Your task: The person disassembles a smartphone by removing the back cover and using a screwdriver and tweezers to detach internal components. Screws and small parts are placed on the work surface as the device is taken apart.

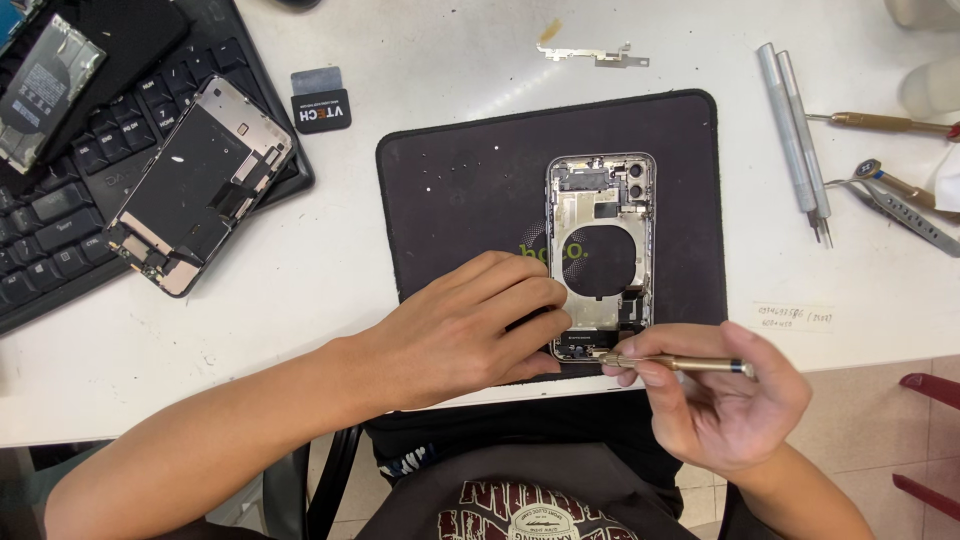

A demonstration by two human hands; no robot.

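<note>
The opened phone housing (600, 255) lies flat on a black work mat (450, 180), with its lower end between the two hands. The left hand (470, 330) rests on the mat and its fingers press on the lower left edge of the housing, holding it in place; nothing is closed inside this hand. The right hand (720, 400) holds a thin gold screwdriver (680, 364) in a narrow pinch, and the tip touches the bottom part of the housing, just beside the left fingertips. I think the tip can slip from a small screw, because the tool lies almost flat, and then it may scratch a part or hit the left fingers. A loosened screw can also roll off the mat. Far to the left of the left hand, a removed screen (195, 185) lies on a keyboard (60, 230). Above the right hand, well apart, more tools (800, 140) lie on the white table (300, 300).
</note>
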